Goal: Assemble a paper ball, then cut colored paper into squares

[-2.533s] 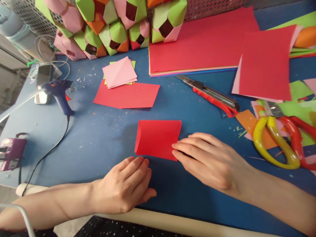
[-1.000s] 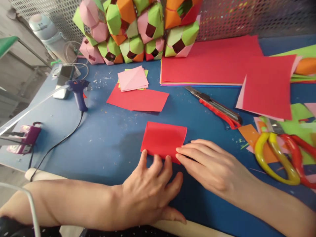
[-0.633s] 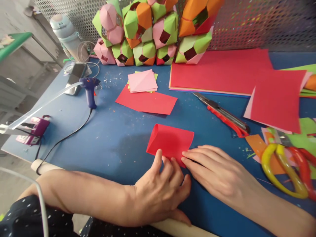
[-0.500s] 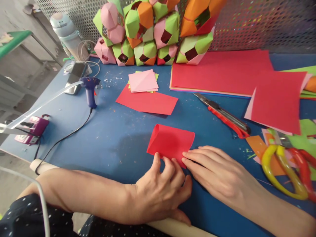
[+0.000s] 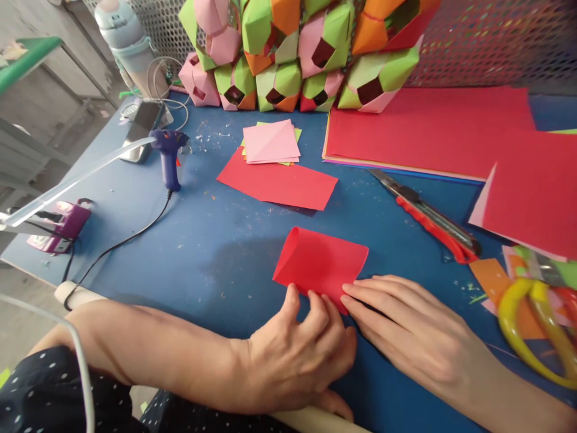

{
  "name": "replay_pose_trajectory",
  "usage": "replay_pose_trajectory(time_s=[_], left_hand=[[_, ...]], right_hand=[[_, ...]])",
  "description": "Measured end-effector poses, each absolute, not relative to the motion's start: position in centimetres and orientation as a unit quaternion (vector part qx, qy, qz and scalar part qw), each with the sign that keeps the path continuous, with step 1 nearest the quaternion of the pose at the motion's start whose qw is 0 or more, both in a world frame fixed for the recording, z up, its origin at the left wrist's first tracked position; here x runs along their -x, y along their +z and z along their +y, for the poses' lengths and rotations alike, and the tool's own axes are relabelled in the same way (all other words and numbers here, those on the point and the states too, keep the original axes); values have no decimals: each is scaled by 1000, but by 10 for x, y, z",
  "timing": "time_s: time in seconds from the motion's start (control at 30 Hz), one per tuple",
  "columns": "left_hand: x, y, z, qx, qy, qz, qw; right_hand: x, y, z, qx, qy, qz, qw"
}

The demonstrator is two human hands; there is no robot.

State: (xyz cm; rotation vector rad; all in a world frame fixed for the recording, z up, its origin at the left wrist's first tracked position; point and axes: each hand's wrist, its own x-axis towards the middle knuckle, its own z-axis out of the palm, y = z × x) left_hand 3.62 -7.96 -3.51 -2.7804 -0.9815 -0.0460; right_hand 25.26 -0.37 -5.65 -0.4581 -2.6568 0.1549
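A bent-over sheet of red paper [image 5: 322, 261] lies before me on the blue table, its left end curving up in a loop. At its near edge, my left hand [image 5: 300, 355] has curled fingers, with thumb and fingertips on the paper. The fingertips of my right hand [image 5: 410, 328] sit on its near right corner, pressed close together; the right thumb is hidden. Beyond lies a flat red paper strip [image 5: 288, 183], partly under small pink squares [image 5: 271, 141]. A utility knife [image 5: 428, 216] with a red grip rests to the right.
Folded paper balls [image 5: 274, 84] are stacked at the back against a perforated panel. A blue glue gun [image 5: 169, 159] stands left, its cord running to a purple power block [image 5: 67, 225]. Red sheets [image 5: 428, 132] lie back right; yellow-handled scissors [image 5: 536, 325] and scraps lie right.
The view has shifted slightly, so most things on the table sit a little further right or lower. Both hands keep nearly the same hold on the red paper.
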Motion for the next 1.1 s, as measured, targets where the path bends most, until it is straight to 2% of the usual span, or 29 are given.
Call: replay_pose_trajectory(time_s=[0.5,0.77,0.9,1.1], left_hand=[[-37,-35,-77,940,-9,-331,85],[-34,-41,-77,938,-26,-322,124],[-35,-41,-76,939,-26,-320,125],[-35,-41,-75,942,-27,-310,129]], right_hand=[[-251,-56,-3,183,63,-956,221],[-246,-43,-6,191,97,-948,236],[-236,-45,-2,144,186,-957,169],[-219,-57,30,99,223,-969,49]])
